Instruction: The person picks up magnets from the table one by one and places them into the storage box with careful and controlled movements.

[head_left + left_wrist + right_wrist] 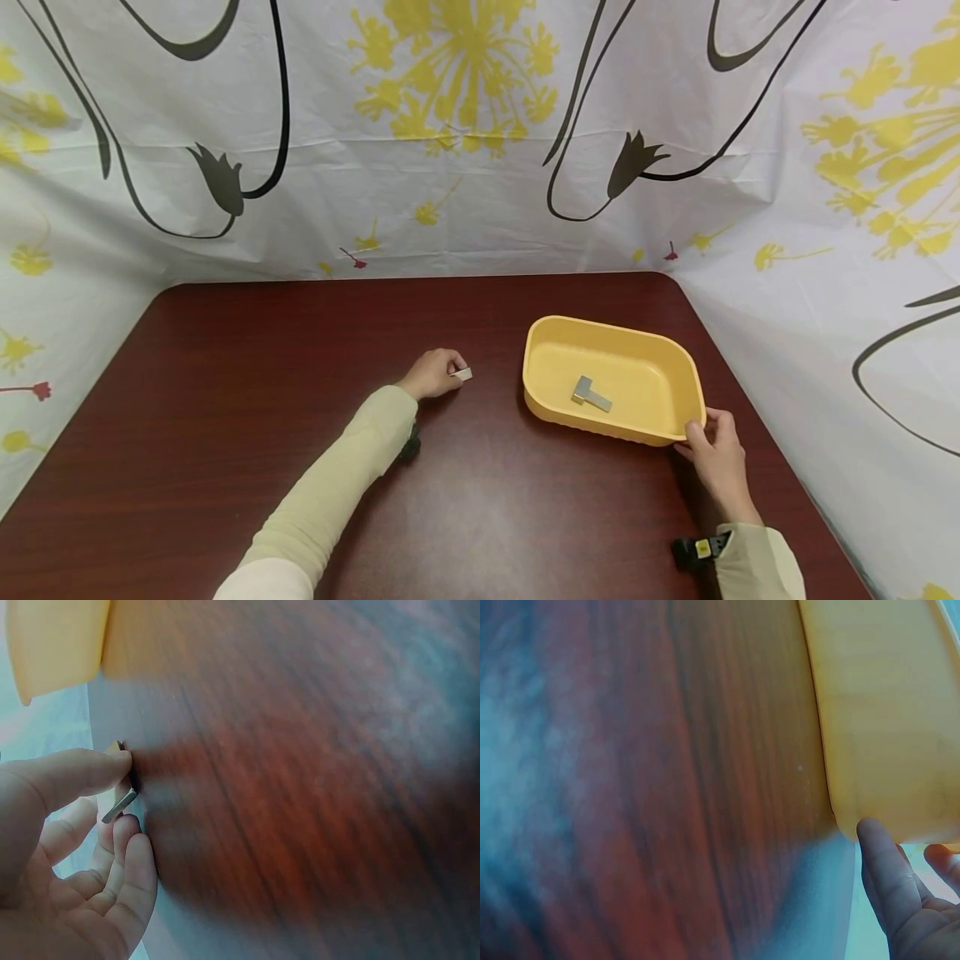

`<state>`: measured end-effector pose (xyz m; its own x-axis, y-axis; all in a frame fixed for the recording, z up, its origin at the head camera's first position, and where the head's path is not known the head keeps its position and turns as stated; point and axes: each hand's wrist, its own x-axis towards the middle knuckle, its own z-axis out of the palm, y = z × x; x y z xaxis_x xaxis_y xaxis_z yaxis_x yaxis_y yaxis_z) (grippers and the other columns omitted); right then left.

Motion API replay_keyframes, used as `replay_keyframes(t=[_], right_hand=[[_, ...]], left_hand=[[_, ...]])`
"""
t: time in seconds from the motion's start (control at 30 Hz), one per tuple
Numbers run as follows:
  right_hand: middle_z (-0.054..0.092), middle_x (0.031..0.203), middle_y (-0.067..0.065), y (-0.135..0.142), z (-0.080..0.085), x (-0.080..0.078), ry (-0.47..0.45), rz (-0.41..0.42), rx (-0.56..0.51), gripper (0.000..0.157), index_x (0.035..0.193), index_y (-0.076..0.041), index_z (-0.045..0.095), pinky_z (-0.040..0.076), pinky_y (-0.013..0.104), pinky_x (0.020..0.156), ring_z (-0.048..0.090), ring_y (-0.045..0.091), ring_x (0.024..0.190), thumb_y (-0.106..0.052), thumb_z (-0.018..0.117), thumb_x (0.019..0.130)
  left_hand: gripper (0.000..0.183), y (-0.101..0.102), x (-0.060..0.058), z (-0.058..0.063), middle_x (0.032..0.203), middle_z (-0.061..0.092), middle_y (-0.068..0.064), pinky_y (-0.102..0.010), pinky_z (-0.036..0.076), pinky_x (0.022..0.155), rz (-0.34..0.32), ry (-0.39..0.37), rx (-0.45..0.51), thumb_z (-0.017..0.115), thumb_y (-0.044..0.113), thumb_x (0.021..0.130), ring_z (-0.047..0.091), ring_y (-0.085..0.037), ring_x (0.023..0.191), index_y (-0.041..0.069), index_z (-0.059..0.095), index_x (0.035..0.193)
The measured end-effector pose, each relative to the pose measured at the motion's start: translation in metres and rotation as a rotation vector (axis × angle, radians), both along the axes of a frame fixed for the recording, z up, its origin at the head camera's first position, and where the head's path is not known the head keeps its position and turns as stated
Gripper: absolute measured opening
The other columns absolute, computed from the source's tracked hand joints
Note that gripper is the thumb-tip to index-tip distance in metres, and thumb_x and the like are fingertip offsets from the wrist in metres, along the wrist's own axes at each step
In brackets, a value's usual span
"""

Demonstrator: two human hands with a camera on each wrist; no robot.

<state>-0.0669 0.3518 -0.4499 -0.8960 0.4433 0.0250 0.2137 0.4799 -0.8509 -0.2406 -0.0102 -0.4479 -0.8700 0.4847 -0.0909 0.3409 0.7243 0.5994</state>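
My left hand (432,373) pinches a small metal piece (462,374) between thumb and fingertips, close over the table to the left of a yellow plastic tray. In the left wrist view the metal piece (120,805) shows a flat, angled plate with a thin edge, and the thumb covers part of it. My right hand (716,465) grips the near right corner of the yellow tray (652,379), thumb at the rim. From the right wrist view, fingers (889,870) lie against the tray's outer wall. Inside the tray rests a silvery T-shaped metal piece (592,396).
The dark red-brown wooden table (225,417) has rounded far corners. A white sheet (480,217) with yellow and grey flower prints hangs behind it and along both sides. The tray sits near the table's right edge.
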Motion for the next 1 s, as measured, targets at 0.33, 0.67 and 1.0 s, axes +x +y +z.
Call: replay_keyframes(t=[0.33, 0.67, 1.0], right_hand=[[0.043, 0.106, 0.023, -0.0003, 0.0004, 0.0001, 0.003, 0.004, 0.002, 0.040, 0.124, 0.005, 0.030, 0.048, 0.015, 0.061, 0.049, -0.010, 0.068, -0.015, 0.034, 0.090], [0.042, 0.107, 0.023, -0.0008, 0.0013, 0.0010, -0.002, 0.010, -0.008, 0.041, 0.125, 0.006, 0.028, 0.048, 0.016, 0.061, 0.049, -0.011, 0.068, -0.016, 0.034, 0.090], [0.042, 0.106, 0.022, -0.0016, 0.0019, 0.0009, -0.001, 0.002, -0.006, 0.040, 0.124, 0.005, 0.029, 0.048, 0.016, 0.061, 0.049, -0.011, 0.068, -0.016, 0.033, 0.091]], left_hand=[[0.008, 0.0001, 0.0020, 0.0016, 0.074, 0.055, 0.002, -0.028, 0.040, 0.065, 0.025, 0.002, -0.023, 0.063, 0.014, 0.080, 0.049, -0.012, 0.068, 0.012, 0.063, 0.087], [0.005, 0.0007, 0.0026, 0.0005, 0.072, 0.055, 0.003, -0.027, 0.039, 0.063, 0.067, -0.012, 0.000, 0.062, 0.014, 0.080, 0.049, -0.012, 0.064, 0.013, 0.063, 0.085], [0.008, 0.0000, 0.0029, 0.0021, 0.075, 0.056, 0.000, -0.028, 0.040, 0.064, 0.103, -0.059, 0.095, 0.062, 0.011, 0.080, 0.050, -0.014, 0.066, 0.010, 0.061, 0.088]])
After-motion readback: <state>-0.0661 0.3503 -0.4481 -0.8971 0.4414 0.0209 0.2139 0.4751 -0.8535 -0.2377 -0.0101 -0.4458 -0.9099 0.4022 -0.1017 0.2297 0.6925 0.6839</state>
